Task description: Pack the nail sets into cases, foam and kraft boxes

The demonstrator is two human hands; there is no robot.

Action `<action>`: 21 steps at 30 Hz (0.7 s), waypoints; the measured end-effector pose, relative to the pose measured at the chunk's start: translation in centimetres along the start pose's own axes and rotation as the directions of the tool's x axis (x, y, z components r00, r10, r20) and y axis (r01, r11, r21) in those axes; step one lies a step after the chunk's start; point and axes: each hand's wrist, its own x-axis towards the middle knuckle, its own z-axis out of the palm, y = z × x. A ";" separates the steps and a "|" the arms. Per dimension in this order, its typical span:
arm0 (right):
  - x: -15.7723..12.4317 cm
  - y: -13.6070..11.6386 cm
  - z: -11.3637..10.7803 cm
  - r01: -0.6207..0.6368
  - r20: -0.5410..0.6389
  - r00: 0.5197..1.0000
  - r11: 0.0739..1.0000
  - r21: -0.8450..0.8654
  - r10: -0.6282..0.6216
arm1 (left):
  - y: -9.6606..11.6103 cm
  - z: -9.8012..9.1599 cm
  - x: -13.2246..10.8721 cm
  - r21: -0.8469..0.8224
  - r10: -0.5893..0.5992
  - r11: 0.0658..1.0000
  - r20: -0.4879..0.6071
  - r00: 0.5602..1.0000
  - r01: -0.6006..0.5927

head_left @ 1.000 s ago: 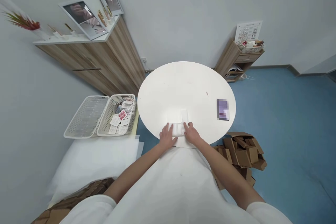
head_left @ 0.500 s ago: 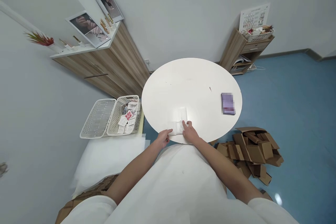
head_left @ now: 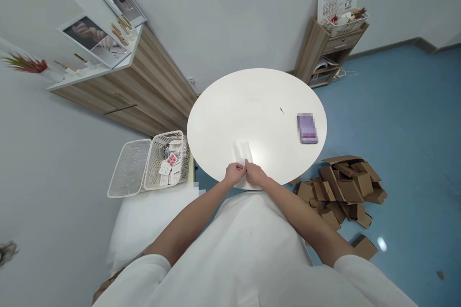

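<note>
A thin white wrapping sheet [head_left: 243, 150] lies on the near side of the white oval table [head_left: 216, 129], partly folded. My left hand [head_left: 235, 174] is closed, its fingers pinching the near left part of the sheet. Close beside it, my right hand [head_left: 255, 173] is closed too, thumb and fingers on the near right part of the sheet. Both hands almost touch. They cover the near end of the sheet, and whether anything lies inside the fold cannot be made out.
A blurred purple item [head_left: 307, 128] lies on the table's right side. Left of the table stands an open white basket [head_left: 153, 165] with cards and packets, above a pile of white sheets [head_left: 151, 220]. Brown cardboard boxes [head_left: 347, 191] are heaped on the blue floor at right.
My left hand has moved right and slightly up, from the sheet's left end to beside my right hand. The left part of the sheet has been folded over to the right. The view has shifted.
</note>
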 end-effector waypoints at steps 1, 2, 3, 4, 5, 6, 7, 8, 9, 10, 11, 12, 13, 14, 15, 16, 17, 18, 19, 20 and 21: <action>0.0 0.1 0.1 0.010 0.006 1.000 1.000 0.021 -0.011 | 0.0 0.4 0.1 0.017 0.004 1.000 0.003 1.000 -0.004; -0.1 0.3 0.1 0.029 0.009 1.000 0.998 0.059 -0.029 | 0.0 0.7 0.2 0.029 0.007 1.000 0.008 1.000 -0.007; -0.2 0.5 0.0 0.050 0.009 0.999 0.992 0.114 -0.051 | 0.0 1.0 0.2 0.037 0.009 0.999 0.017 1.000 -0.009; -0.2 0.7 -0.2 0.066 0.008 0.998 0.980 0.186 -0.069 | -0.1 1.2 0.2 0.041 0.010 0.999 0.029 1.000 -0.011; -0.3 1.0 -0.3 0.078 0.003 0.997 0.960 0.270 -0.082 | -0.1 1.3 0.2 0.041 0.010 0.999 0.044 0.999 -0.012; -0.3 1.3 -0.5 0.083 -0.005 0.996 0.930 0.359 -0.087 | -0.2 1.3 0.2 0.038 0.011 0.999 0.062 0.998 -0.013; -0.3 1.6 -0.7 0.080 -0.013 0.996 0.897 0.434 -0.083 | -0.3 1.2 0.2 0.035 0.011 0.999 0.083 0.996 -0.014; -0.2 1.9 -0.8 0.071 -0.017 0.997 0.871 0.487 -0.071 | -0.3 1.0 0.1 0.029 0.012 0.999 0.105 0.994 -0.015; -0.1 2.1 -0.9 0.061 -0.023 0.998 0.852 0.520 -0.058 | -0.3 0.8 0.1 0.025 0.016 1.000 0.129 0.991 -0.019; 0.1 2.3 -0.9 0.055 -0.033 0.998 0.844 0.534 -0.044 | -0.4 0.6 0.0 0.028 0.025 0.999 0.152 0.988 -0.030; 0.2 2.4 -0.8 0.055 -0.049 0.998 0.846 0.530 -0.034 | -0.4 0.3 0.0 0.040 0.042 0.998 0.170 0.985 -0.049; 0.4 2.5 -0.6 0.059 -0.069 0.997 0.855 0.515 -0.027 | -0.4 0.0 0.0 0.062 0.062 0.995 0.183 0.981 -0.075; 0.6 2.6 -0.4 0.066 -0.093 0.995 0.865 0.498 -0.023 | -0.4 -0.3 0.0 0.096 0.084 0.990 0.197 0.977 -0.105; 0.7 2.7 -0.1 0.073 -0.116 0.993 0.872 0.483 -0.019 | -0.5 -0.5 0.1 0.140 0.107 0.981 0.210 0.972 -0.138; 0.9 2.7 0.1 0.080 -0.136 0.991 0.878 0.473 -0.017 | -0.5 -0.7 0.2 0.193 0.131 0.965 0.223 0.966 -0.175; 0.9 2.7 0.3 0.083 -0.148 0.989 0.880 0.467 -0.015 | -0.6 -0.8 0.3 0.252 0.160 0.943 0.230 0.960 -0.218; 1.0 2.7 0.5 0.085 -0.157 0.988 0.881 0.465 -0.012 | -0.6 -0.8 0.4 0.315 0.199 0.910 0.236 0.951 -0.269; 1.0 2.7 0.7 0.084 -0.163 0.987 0.882 0.463 -0.009 | -0.7 -0.8 0.5 0.378 0.249 0.867 0.236 0.939 -0.325; 1.0 2.7 0.8 0.083 -0.165 0.986 0.883 0.461 -0.007 | -0.7 -0.8 0.5 0.438 0.303 0.816 0.234 0.924 -0.379; 1.0 2.7 0.8 0.083 -0.165 0.986 0.884 0.459 -0.007 | -0.8 -0.7 0.4 0.487 0.354 0.763 0.234 0.906 -0.424; 0.9 2.7 0.9 0.083 -0.165 0.986 0.885 0.458 -0.007 | -0.9 -0.6 0.2 0.525 0.393 0.717 0.239 0.888 -0.458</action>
